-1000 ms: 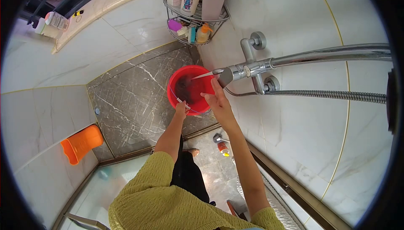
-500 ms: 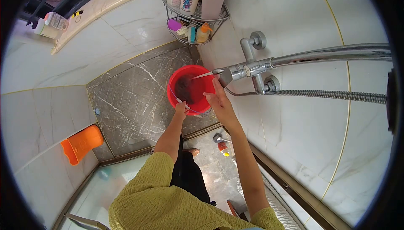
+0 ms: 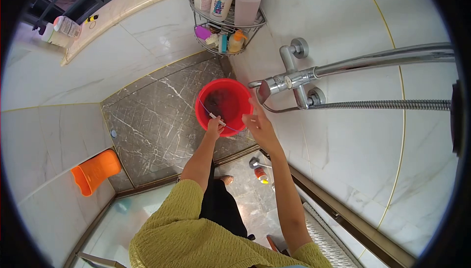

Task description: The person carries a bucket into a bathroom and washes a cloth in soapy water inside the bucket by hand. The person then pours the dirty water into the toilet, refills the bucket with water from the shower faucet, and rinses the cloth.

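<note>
A red bucket (image 3: 239, 102) stands on the grey marbled shower floor, with water and something dark inside it. My left hand (image 3: 214, 127) is closed on the white grip of the bucket handle (image 3: 219, 120) at the near rim. Beside the bucket's right edge is my right hand (image 3: 260, 129), fingers apart and a little blurred, holding nothing. Its fingertips are just below the lever of the chrome shower tap (image 3: 282, 82); whether they touch it I cannot tell. No stream comes from the tap's spout (image 3: 253, 84).
A wire corner rack (image 3: 228, 23) holds several bottles and brushes. On the left wall is an orange container (image 3: 96, 171). Further bottles (image 3: 61, 31) stand on the window ledge. A metal hose (image 3: 378, 104) runs along the right wall, and a raised sill (image 3: 147, 178) edges the shower floor.
Water was pouring from the spout into the bucket and has stopped. My right hand has drawn slightly down from the tap lever. My left hand stays on the bucket handle.
</note>
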Available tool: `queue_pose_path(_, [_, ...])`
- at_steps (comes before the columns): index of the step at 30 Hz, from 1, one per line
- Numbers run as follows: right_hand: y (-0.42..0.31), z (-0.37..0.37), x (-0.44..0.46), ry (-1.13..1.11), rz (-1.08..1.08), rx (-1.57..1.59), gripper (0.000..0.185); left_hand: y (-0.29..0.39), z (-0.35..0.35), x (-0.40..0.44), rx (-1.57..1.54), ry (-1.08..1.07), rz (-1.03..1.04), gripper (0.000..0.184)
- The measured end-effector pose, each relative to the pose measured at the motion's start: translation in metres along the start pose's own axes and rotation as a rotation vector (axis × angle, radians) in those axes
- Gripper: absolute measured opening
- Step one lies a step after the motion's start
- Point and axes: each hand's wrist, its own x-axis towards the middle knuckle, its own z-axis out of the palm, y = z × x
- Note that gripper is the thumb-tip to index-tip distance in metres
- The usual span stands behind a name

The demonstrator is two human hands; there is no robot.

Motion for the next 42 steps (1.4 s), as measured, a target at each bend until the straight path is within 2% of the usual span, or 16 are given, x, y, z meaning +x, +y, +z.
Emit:
queue_pose_path(3, [0.02,-0.001,-0.041,-0.119,0.055,-0.033,0.046,0.004,0.014,-0.005,-0.065,-0.025,-0.004,0.029])
queue_pose_path(6, [0.065,0.014,-0.119,-0.165,0.258,-0.144,0.037,0.008,0.03,-0.012,-0.118,-0.055,0.004,0.031])
queue_pose_path(8, [0.124,0.027,-0.194,-0.161,0.34,-0.174,0.034,0.012,0.041,-0.015,-0.137,-0.087,0.005,0.03])
queue_pose_path(13, [0.175,0.032,-0.368,-0.147,0.47,-0.507,0.033,0.015,0.051,-0.017,-0.097,-0.055,-0.016,0.031])
queue_pose_path(14, [0.17,0.028,-0.39,-0.197,0.659,-0.471,0.033,0.012,0.049,-0.021,-0.056,-0.046,-0.021,0.032])
queue_pose_path(15, [0.185,0.031,-0.422,-0.108,0.617,-0.435,0.031,0.008,0.048,-0.026,-0.015,-0.035,-0.025,0.032])
queue_pose_path(18, [0.19,0.035,-0.486,0.032,0.772,-0.289,0.029,-0.015,0.037,-0.051,0.028,0.011,-0.028,0.034])
queue_pose_path(19, [0.196,0.037,-0.508,0.034,0.779,-0.265,0.028,-0.022,0.033,-0.065,0.026,0.082,-0.038,0.031])
queue_pose_path(23, [0.226,0.03,-0.567,0.009,0.739,-0.249,0.023,-0.043,0.023,-0.108,0.103,0.053,-0.041,0.026])
queue_pose_path(24, [0.233,0.024,-0.577,-0.007,0.711,-0.266,0.022,-0.048,0.021,-0.115,0.136,0.016,-0.056,0.025])
queue_pose_path(25, [0.236,0.017,-0.579,0.065,0.54,-0.25,0.019,-0.052,0.02,-0.131,0.173,-0.017,-0.069,0.025])
queue_pose_path(28, [0.236,-0.007,-0.567,0.086,0.474,-0.337,0.02,-0.068,0.032,-0.209,0.207,-0.039,-0.041,0.023])
queue_pose_path(32, [0.22,-0.028,-0.525,0.12,0.27,-0.179,0.027,-0.099,0.028,-0.302,0.247,-0.082,-0.013,0.018])
queue_pose_path(35, [0.166,-0.02,-0.481,0.099,0.156,-0.107,0.038,-0.135,-0.004,-0.34,0.295,-0.162,-0.05,0.02])
queue_pose_path(39, [0.18,0.042,-0.433,0.313,-0.324,-0.325,0.063,-0.193,-0.029,-0.393,0.372,-0.107,-0.089,0.025])
queue_pose_path(42, [0.192,0.079,-0.439,0.064,0.116,0.223,0.067,-0.235,-0.058,-0.379,0.381,-0.116,-0.14,0.028])
